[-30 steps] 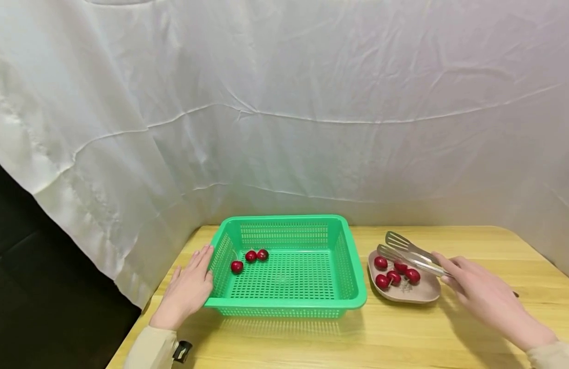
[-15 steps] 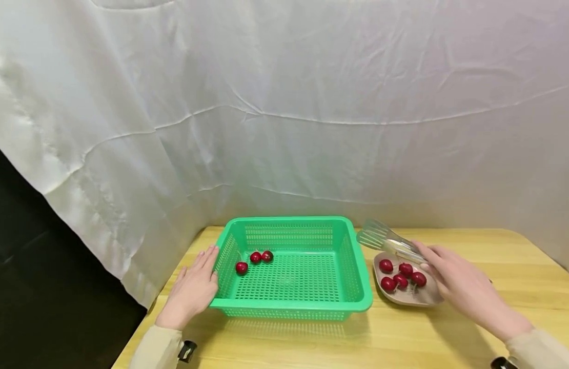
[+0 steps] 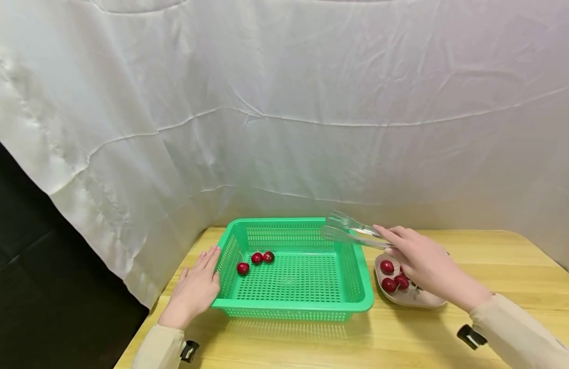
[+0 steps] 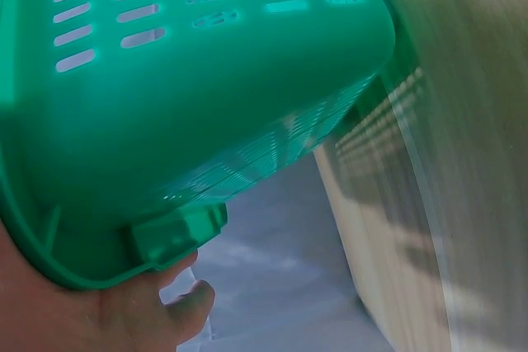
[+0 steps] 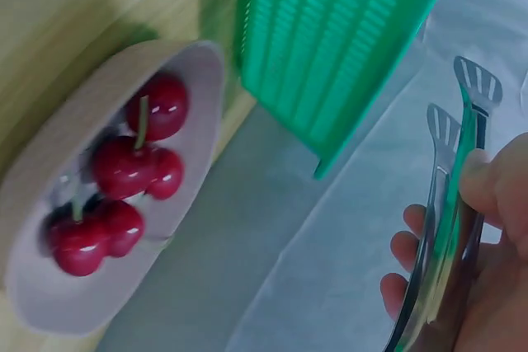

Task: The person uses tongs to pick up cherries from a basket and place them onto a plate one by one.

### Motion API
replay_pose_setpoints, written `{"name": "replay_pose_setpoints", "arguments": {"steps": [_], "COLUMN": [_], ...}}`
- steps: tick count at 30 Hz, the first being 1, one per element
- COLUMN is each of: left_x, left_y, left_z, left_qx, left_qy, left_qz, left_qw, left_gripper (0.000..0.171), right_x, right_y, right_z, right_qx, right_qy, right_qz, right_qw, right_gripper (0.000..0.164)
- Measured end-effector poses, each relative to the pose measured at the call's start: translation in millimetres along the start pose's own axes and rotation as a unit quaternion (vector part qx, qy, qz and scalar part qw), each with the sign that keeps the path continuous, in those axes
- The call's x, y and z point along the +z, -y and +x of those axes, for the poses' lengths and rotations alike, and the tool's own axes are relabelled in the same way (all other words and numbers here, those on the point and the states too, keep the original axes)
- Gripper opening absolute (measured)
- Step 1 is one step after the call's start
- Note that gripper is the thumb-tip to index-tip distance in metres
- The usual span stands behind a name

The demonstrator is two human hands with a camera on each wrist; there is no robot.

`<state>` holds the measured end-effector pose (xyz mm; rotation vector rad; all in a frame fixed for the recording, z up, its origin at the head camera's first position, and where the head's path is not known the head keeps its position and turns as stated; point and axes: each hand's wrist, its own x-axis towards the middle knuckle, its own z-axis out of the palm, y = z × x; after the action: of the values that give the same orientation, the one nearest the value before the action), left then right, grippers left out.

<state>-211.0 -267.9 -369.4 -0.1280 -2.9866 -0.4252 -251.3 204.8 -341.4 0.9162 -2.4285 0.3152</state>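
Note:
My left hand [image 3: 195,288] rests with fairly straight fingers along the left rim of a green plastic basket [image 3: 293,304]. Inside the basket, toward its left, lie three dark red cherries: one cherry [image 3: 243,268] apart, and a touching pair with this cherry [image 3: 268,257] on the right. My right hand [image 3: 425,261] grips metal tongs [image 5: 450,195], thumb on one arm and fingers on the other. The tongs' slotted tips stand slightly apart above the basket's back right corner, with nothing between them. Below my right hand, a pinkish bowl [image 5: 49,307] holds several cherries [image 5: 121,166] with stems.
The basket and bowl stand side by side on a light wooden table [image 3: 312,343]. A pale cloth curtain [image 3: 321,154] hangs behind the table and down its left side. Dark fabric [image 3: 49,287] shows at the far left.
My right hand has carried the tongs up and left, from over the bowl to the basket's back right corner. The left hand has stayed on the basket rim; the view has shifted slightly.

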Motion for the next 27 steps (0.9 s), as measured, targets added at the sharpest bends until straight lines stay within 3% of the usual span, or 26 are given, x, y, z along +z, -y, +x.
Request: {"name": "replay_pose_setpoints", "arguments": {"steps": [10,19,27], "left_x": [1.0,0.3,0.7], "left_y": [-1.2,-1.5,-1.0], "left_z": [-0.5,-0.4,-0.3], "left_qx": [-0.005,-0.007,-0.005], "left_qy": [0.003,0.002,-0.001], "left_qz": [-0.009,-0.014,-0.015], "left_qw": [0.9999,0.9999,0.9999], "left_gripper": [0.057,0.057,0.057], "right_x": [-2.4,-2.7,9.2], "right_y": [20.0,36.8,59.4], "right_z": [37.1,78.3,111.9], "right_qx": [-0.011,-0.059,-0.069], "right_qy": [0.054,0.065,0.069], "right_qz": [0.023,-0.005,-0.021], "right_qw": [0.998,0.996,0.995], "right_gripper": [0.059,0.057,0.054]}}
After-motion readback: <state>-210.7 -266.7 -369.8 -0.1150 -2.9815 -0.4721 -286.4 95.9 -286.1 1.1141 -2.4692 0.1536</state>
